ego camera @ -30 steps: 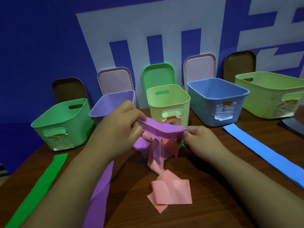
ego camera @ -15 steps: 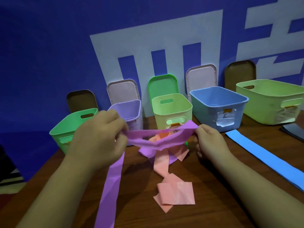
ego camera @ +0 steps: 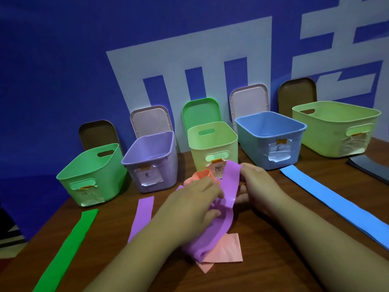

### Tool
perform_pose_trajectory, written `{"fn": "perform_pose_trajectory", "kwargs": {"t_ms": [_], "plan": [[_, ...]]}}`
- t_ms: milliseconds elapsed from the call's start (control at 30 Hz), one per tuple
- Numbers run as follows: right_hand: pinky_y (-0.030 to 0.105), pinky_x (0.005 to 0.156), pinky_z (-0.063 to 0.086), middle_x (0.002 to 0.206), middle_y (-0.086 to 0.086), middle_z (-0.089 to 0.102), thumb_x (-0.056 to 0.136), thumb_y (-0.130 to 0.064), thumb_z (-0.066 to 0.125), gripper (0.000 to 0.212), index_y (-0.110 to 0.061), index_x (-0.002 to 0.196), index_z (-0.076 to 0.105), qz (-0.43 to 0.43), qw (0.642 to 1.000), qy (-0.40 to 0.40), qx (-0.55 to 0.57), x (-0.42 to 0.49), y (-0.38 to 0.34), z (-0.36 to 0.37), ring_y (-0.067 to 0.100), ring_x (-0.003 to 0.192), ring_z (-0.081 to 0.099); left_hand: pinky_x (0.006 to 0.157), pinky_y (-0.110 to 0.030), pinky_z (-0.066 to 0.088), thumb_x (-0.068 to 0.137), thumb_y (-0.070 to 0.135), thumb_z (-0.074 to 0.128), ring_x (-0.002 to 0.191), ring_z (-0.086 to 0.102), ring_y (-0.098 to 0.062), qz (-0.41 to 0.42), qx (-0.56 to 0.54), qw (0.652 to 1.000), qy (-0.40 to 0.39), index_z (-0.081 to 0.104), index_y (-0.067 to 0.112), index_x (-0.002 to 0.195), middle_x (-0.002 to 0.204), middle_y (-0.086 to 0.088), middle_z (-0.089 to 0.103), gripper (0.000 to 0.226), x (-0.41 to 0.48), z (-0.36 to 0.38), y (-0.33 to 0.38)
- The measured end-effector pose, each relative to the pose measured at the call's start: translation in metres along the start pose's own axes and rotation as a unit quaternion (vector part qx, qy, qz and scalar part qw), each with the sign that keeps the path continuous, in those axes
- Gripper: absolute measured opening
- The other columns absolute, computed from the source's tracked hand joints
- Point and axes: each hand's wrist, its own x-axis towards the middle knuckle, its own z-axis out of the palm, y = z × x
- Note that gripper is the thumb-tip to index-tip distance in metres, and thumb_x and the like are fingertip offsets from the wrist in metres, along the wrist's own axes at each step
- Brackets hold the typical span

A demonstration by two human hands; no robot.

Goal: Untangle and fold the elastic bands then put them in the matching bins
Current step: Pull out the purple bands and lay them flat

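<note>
**Closing in on the tangle**

Our left hand point(ego camera: 189, 209) and right hand point(ego camera: 257, 186) have come together just in front of the pale green bin point(ego camera: 212, 142). We pinch the raised end of the purple band point(ego camera: 231, 182) with the right. The left curls over its glossy, twisted middle. Beneath lies the creased pink band point(ego camera: 227, 249), its loop half hidden behind that hand.

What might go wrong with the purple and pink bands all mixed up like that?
The purple band, held by the left hand and right hand, is tangled with the pink band, so pulling hard may tighten the tangle. The pink band could also ride along into the purple bin.
</note>
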Motion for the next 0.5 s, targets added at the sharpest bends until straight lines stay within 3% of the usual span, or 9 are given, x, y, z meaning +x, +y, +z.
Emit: {"fn": "perform_pose_trajectory", "kwargs": {"t_ms": [100, 233, 367, 500], "plan": [[0.045, 0.063, 0.065, 0.105, 0.031, 0.076, 0.106, -0.019, 0.049, 0.027, -0.004, 0.117, 0.069, 0.005, 1.0, -0.003, 0.008, 0.004, 0.003, -0.002, 0.038, 0.075, 0.073, 0.076, -0.029, 0.039, 0.1, 0.05, 0.061, 0.108, 0.047, -0.008, -0.003, 0.023, 0.999, 0.039, 0.052, 0.04, 0.115, 0.12, 0.019, 0.044, 0.02, 0.012, 0.01, 0.002], [0.057, 0.079, 0.064, 0.105, 0.032, 0.074, 0.105, -0.017, 0.046, 0.028, -0.004, 0.118, 0.067, 0.01, 1.0, -0.007, 0.019, 0.01, 0.007, -0.005, 0.037, 0.076, 0.071, 0.073, -0.026, 0.031, 0.102, 0.048, 0.058, 0.11, 0.049, -0.01, 0.005, 0.043, 0.997, 0.065, 0.06, 0.037, 0.109, 0.118, 0.016, 0.052, 0.014, 0.019, 0.008, -0.001], [0.063, 0.09, 0.063, 0.105, 0.027, 0.079, 0.104, -0.02, 0.048, 0.029, -0.007, 0.122, 0.067, 0.02, 0.999, -0.01, 0.027, 0.015, 0.007, -0.008, 0.044, 0.088, 0.077, 0.079, -0.026, 0.048, 0.103, 0.044, 0.055, 0.104, 0.048, -0.006, -0.013, 0.005, 0.998, 0.067, 0.059, 0.037, 0.11, 0.115, 0.017, 0.055, 0.011, 0.022, -0.005, -0.003], [0.062, 0.088, 0.064, 0.105, 0.027, 0.079, 0.102, -0.017, 0.047, 0.032, -0.005, 0.124, 0.066, 0.029, 0.999, -0.007, 0.033, 0.016, 0.006, -0.008, 0.046, 0.093, 0.078, 0.086, -0.03, 0.049, 0.106, 0.039, 0.054, 0.104, 0.05, -0.007, -0.012, 0.006, 0.998, 0.061, 0.059, 0.035, 0.116, 0.113, 0.015, 0.059, 0.012, 0.026, -0.014, -0.001]]}}
